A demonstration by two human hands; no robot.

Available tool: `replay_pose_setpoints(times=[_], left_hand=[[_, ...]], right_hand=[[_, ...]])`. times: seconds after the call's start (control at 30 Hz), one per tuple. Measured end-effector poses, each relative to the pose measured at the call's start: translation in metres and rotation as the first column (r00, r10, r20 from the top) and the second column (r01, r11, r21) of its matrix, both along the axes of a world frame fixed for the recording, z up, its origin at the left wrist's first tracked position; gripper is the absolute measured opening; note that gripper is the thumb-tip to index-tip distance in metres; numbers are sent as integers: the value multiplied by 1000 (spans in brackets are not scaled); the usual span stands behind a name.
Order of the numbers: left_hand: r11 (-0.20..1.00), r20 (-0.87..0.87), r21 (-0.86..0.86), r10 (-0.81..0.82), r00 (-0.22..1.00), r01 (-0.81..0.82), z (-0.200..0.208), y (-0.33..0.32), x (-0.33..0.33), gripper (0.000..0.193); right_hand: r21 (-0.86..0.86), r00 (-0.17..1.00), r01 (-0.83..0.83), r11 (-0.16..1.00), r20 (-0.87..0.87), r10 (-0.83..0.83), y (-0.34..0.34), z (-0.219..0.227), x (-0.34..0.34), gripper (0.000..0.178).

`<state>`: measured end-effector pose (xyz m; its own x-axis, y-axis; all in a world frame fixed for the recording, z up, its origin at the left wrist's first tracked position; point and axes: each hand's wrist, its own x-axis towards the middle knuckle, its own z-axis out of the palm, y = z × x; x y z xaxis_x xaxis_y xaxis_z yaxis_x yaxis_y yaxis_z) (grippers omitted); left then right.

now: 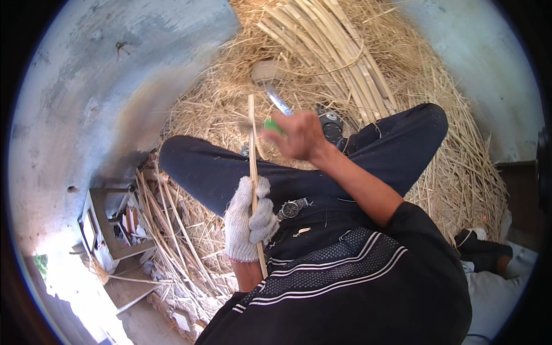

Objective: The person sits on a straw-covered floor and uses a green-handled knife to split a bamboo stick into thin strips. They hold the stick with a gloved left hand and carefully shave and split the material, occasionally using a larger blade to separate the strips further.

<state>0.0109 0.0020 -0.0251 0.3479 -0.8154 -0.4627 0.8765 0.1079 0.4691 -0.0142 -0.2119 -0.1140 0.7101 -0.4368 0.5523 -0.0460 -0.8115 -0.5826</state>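
Observation:
My left hand (253,215), in a whitish knitted glove, is closed round a long pale split-bamboo strip (252,155). The strip stands roughly upright in the picture, its lower end reaching my shirt. My bare right hand (300,135) is closed on a green-handled tool (275,126) beside the strip's upper part. A dark, motion-smeared part crosses the strip, so the tool's kind is unclear. Just above that hand shows a narrow bluish-silver piece (279,100); whether it belongs to the tool, I cannot tell. A wristwatch (290,209) rests on my dark trousers next to the glove.
Straw and shavings (215,109) cover the floor. A bundle of long pale strips (339,52) lies ahead, and thinner strips (167,224) lie at left by a small wooden frame (118,230). Grey walls (115,69) rise around. Another person's leg (497,293) is at lower right.

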Motion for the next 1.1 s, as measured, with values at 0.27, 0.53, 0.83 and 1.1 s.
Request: replay_pose_setpoints(times=[0.27, 0.53, 0.83, 1.1], left_hand=[[999, 9, -35, -12, 1000, 13, -2, 18, -5, 35], [998, -50, 29, -56, 997, 58, -1, 3, 1, 39], [992, -46, 100, -76, 996, 80, 0, 0, -1, 37], [1000, -53, -11, 11, 999, -12, -5, 4, 18, 35]], right_hand=[[444, 912, 391, 807, -71, -403, -112, 23, -3, 68], [340, 876, -453, 824, -4, 483, 33, 55, -54, 46], [57, 960, -270, 961, -65, 273, 20, 28, -36, 49], [-14, 983, -169, 986, 65, 169, 15, 12, 17, 51]])
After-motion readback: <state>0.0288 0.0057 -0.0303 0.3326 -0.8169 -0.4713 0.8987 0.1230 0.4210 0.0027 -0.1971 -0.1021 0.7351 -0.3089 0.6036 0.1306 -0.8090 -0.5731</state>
